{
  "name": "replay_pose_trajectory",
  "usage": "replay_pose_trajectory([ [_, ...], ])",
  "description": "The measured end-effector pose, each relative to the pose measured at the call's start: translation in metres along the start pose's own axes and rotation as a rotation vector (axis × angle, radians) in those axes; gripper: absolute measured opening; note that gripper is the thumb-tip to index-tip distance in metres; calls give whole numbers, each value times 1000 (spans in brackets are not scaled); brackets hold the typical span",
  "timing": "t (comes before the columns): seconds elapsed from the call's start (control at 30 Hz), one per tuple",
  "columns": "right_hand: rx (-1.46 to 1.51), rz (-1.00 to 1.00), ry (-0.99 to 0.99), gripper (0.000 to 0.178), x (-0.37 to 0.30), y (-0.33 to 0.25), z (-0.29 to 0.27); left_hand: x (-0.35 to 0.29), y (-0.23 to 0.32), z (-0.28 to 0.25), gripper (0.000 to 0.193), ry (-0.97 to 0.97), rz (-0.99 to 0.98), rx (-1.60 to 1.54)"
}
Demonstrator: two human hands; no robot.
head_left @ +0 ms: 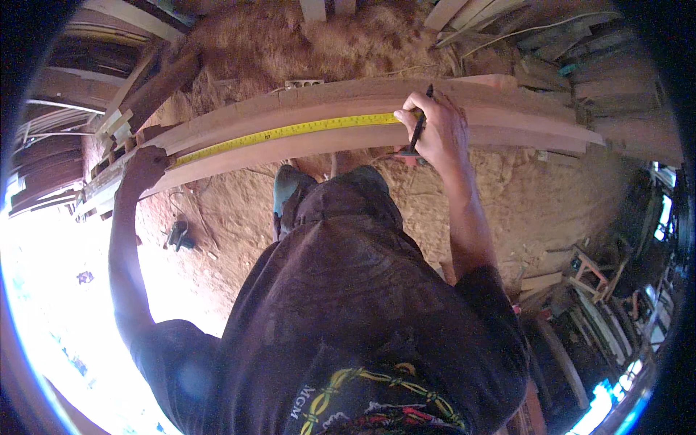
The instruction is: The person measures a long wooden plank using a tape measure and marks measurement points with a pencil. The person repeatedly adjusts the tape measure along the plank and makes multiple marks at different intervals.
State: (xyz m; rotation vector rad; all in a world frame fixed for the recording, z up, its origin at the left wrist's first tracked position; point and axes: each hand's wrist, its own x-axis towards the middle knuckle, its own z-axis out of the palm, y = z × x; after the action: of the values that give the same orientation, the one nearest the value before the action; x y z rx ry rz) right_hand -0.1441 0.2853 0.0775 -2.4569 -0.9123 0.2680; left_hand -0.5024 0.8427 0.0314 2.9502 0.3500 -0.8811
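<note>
A yellow tape measure (290,130) is stretched out along a long wooden board (319,145) that crosses in front of me. My left hand (147,168) is closed on the tape measure at the board's left part; whether the case or the blade's end is in it stays hidden. Over the board to the right, my right hand (441,130) grips a black pen-like marking tool (418,130), held upright and slightly tilted. Its thumb and finger are at the right end of the visible tape. A second length of timber (348,96) lies along the board's far side.
Stacked planks (54,163) line the left, with more boards (565,36) at the far right. A dark object (178,235) sits on the sawdust-covered ground (217,210) at left. Wooden pieces (591,275) and scraps are piled at lower right. Strong light glares at lower left.
</note>
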Motion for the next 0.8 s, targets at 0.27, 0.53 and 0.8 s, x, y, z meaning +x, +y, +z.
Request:
replay_pose_trajectory([
  [0.27,-88,-96,76,24,2,0,1,-7,22,-21,45,62,-81,-109],
  [0.53,-96,-88,77,24,1,-2,0,-8,39,-35,42,-1,-176,-5],
  [0.8,-7,-2,22,24,2,-3,-1,-9,37,-31,43,29,-160,-43],
])
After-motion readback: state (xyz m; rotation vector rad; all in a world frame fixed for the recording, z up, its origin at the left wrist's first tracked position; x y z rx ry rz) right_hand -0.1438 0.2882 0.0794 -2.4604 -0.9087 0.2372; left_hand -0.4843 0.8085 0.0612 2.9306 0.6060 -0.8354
